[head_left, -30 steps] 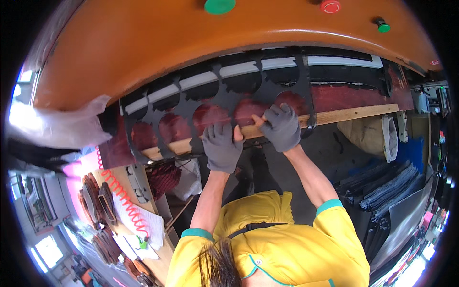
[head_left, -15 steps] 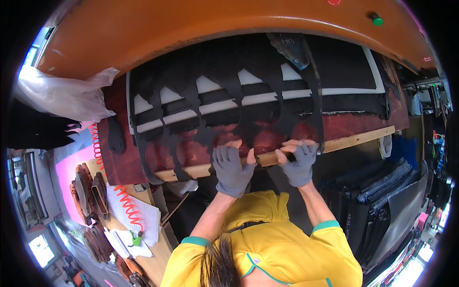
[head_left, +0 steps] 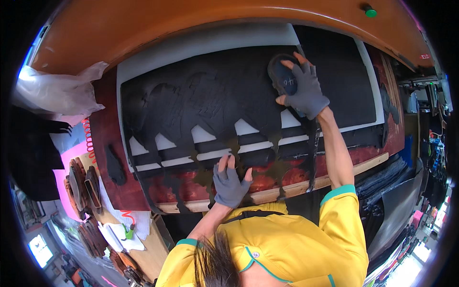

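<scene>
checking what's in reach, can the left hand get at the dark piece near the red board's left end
Probably yes: the left hand looks empty, and only flat black strips seem to lie between it and the dark piece on the red board, though it would need a sideways stretch.

Your 2 hands (head_left: 232, 185) wear matt cloth gloves (head_left: 311, 93); you face a matt black sheet (head_left: 239, 67), glossy orange machine housing (head_left: 191, 16), rough wooden strip (head_left: 263, 196) and crinkled, shiny plastic film (head_left: 62, 91).
</scene>
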Demonstrator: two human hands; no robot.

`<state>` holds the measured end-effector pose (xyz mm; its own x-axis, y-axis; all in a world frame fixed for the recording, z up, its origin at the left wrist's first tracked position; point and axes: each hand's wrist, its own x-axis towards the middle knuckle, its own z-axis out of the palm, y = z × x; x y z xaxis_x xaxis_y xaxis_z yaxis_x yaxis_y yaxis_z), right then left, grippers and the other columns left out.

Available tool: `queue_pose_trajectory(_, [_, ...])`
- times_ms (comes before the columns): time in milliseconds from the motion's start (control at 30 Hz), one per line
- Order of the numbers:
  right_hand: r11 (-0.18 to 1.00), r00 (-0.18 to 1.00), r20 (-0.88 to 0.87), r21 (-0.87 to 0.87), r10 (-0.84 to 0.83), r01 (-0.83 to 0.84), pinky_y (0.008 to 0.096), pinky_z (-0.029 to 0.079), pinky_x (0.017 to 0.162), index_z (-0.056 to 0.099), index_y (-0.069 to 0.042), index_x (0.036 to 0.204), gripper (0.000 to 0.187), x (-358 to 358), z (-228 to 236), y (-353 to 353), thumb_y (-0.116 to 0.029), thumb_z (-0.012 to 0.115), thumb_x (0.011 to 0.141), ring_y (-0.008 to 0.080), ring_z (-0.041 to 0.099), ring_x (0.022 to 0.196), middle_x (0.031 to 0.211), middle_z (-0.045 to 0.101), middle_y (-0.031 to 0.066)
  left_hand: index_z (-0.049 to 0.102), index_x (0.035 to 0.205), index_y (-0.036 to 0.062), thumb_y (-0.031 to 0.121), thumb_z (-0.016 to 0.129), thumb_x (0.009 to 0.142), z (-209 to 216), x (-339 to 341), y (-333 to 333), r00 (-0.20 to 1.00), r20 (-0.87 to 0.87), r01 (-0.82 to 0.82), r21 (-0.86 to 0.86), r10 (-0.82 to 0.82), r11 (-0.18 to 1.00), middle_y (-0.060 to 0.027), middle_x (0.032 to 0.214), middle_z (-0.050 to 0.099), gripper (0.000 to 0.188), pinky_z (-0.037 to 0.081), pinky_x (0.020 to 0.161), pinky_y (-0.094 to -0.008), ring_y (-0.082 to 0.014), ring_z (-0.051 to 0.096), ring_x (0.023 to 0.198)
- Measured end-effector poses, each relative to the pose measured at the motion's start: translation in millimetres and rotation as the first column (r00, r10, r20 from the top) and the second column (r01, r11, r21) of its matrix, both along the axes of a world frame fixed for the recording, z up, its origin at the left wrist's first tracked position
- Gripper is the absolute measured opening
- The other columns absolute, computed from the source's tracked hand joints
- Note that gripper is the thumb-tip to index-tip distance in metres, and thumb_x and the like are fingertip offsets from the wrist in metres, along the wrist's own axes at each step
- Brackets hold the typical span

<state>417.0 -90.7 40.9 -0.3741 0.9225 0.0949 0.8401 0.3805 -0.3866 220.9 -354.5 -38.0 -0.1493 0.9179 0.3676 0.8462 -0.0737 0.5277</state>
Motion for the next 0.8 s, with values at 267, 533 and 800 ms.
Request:
queue_pose_trajectory(267, [0.856,0.621,-0.768,-0.42,-0.157,-0.302,0.032,0.038,0.107,0.052,-0.006,0.137,0.096,45.1,15.9,-1.6,-0.027,0.08,0.048,0.0278,0.05,0.124,0.134,0.051,0.0141,0.051,0.128,0.0005,0.021,0.076,0.081,27.9,8.5,-29.3,0.99,0.125,0.082,-0.185,-0.059,0.979,-0.0178,0.11,0.058,0.058,0.047,0.082,-0.0431,-0.0363,0.057,0.095])
queue_pose_trajectory(533, [0.845,0.327,-0.868,-0.463,-0.373,-0.267,0.0278,0.048,0.097,0.047,-0.001,0.14,0.092,86.2,20.7,-10.4,-0.029,0.078,0.059,0.0226,0.057,0.112,0.129,0.055,0.0142,0.054,0.121,0.0075,0.023,0.071,0.087,68.3,-6.0,-44.0,0.905,0.426,0.238,-0.488,-0.008,0.84,-0.017,0.1,0.057,0.041,0.048,0.071,-0.042,-0.0364,0.061,0.086])
queue_pose_trajectory(800, [0.807,0.128,-0.841,-0.54,-0.525,-0.239,0.0314,0.058,0.087,0.051,0.0,0.135,0.072,139.9,21.5,4.0,-0.024,0.077,0.072,0.0251,0.068,0.099,0.109,0.067,0.0155,0.054,0.121,0.0068,0.023,0.068,0.089,60.4,-11.9,-74.5,0.909,0.415,0.298,-0.583,-0.038,0.755,-0.0159,0.095,0.057,0.038,0.048,0.07,-0.0418,-0.0347,0.062,0.084])
